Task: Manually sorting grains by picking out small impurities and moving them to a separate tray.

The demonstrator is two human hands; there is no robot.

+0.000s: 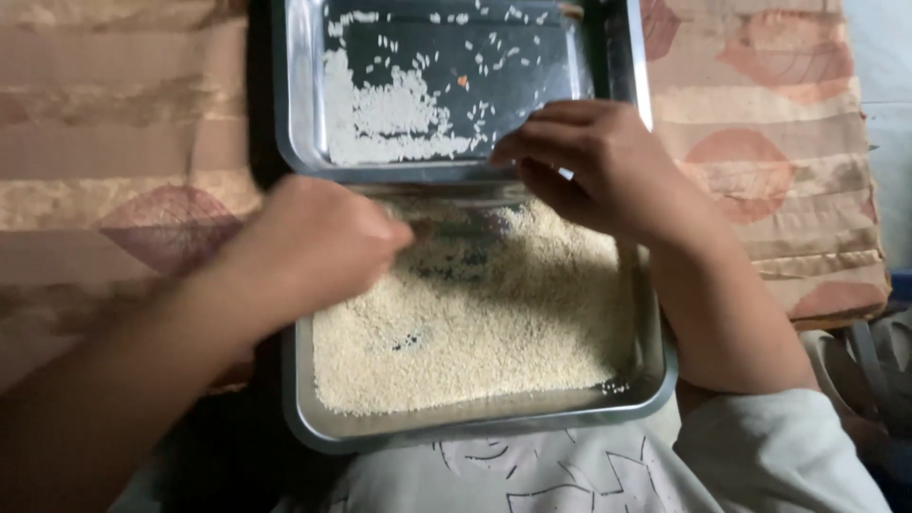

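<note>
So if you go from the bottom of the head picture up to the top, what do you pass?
Pale shirt → near tray full of grain → left hand → right hand → far tray with a small patch of white rice.

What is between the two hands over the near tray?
In the head view, a bare steel patch of the near tray lies between the left hand and right hand, with grain around it.
</note>
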